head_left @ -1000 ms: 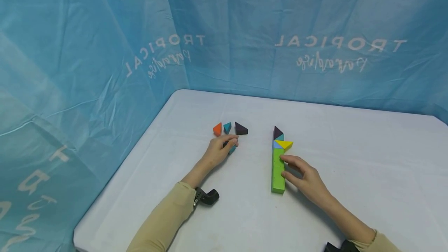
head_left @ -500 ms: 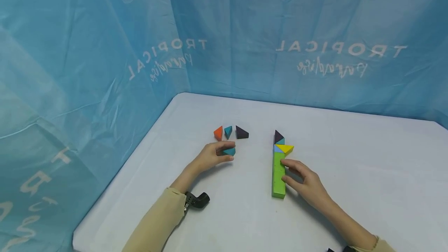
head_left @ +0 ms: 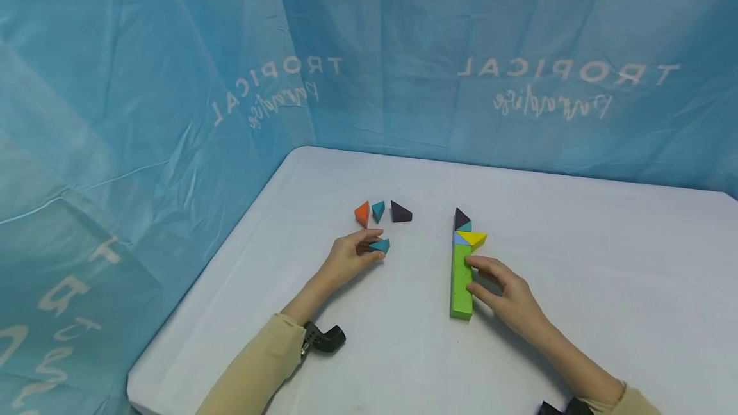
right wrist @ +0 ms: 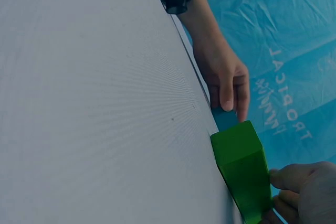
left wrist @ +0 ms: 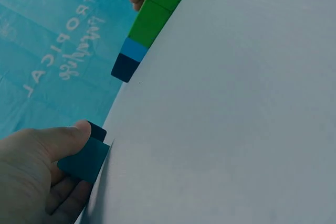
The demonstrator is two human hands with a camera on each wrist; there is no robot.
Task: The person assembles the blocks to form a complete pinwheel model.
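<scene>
My left hand pinches a teal triangular block between thumb and fingers, low over the table. In the left wrist view, the thumb lies on the block's dark upper edge. To the right, a long green bar lies on the table, with seams across it. My right hand touches the bar's right side with thumb and forefinger tips, its fingers loosely bent. Beyond the bar's far end sit a light blue triangle, a yellow triangle, a small teal triangle and a dark purple triangle.
Past my left hand lie an orange block, a smaller teal block and a dark four-sided block. Blue printed curtains hang behind the white table.
My left hand has drawn back slightly to the left and turned, leaving the teal block more visible between thumb and fingers. The right hand stays beside the green bar.
</scene>
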